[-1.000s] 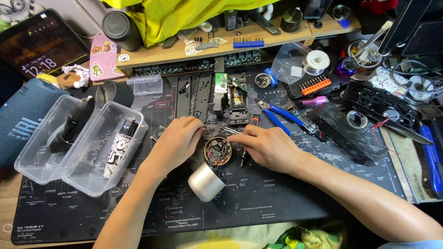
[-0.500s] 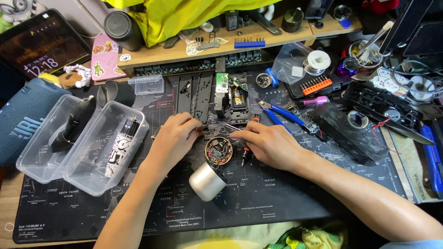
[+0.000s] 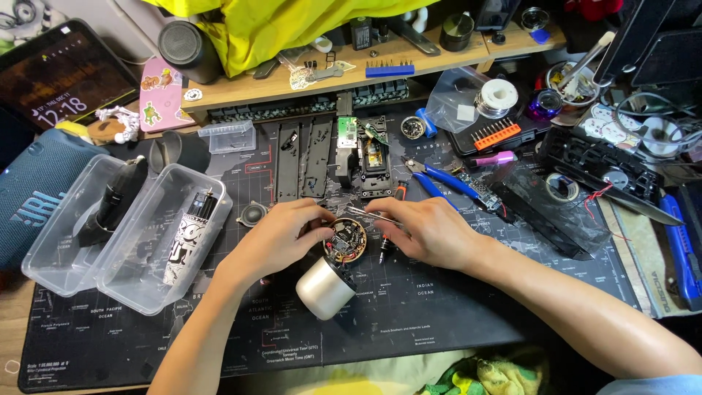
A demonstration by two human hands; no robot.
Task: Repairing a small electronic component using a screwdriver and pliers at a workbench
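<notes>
Your left hand (image 3: 274,238) rests on the mat (image 3: 453,307), its fingers curled around the left edge of the round board (image 3: 345,240), fingertips touching its rim and steadying it. Your right hand (image 3: 431,232) sits just right of the board, thumb and forefinger pinched shut on the tweezers (image 3: 369,214), whose tips point left and reach over the board's upper right edge. Whether the tips touch the board, you cannot tell from this view.

The board lies between your 2 hands, face up, with small parts showing on top. Just below your left fingertips, the silver cylinder (image 3: 324,288) lies tilted on the mat, its upper end close against the board. A small screwdriver (image 3: 382,252) lies under your right fingers, just right of the board.

Beyond your fingertips, away from you, sit 2 long black strips (image 3: 303,159) and an opened black module (image 3: 375,162) with a green board at its top. Up and to the right of your right knuckles lie the blue pliers (image 3: 439,179). Well to the left of your left wrist stand 2 clear tubs (image 3: 121,241); the nearer 1 holds a black and white cylinder, the farther 1 a dark tool. A small speaker cone (image 3: 252,213) lies just beyond your left knuckles.
</notes>
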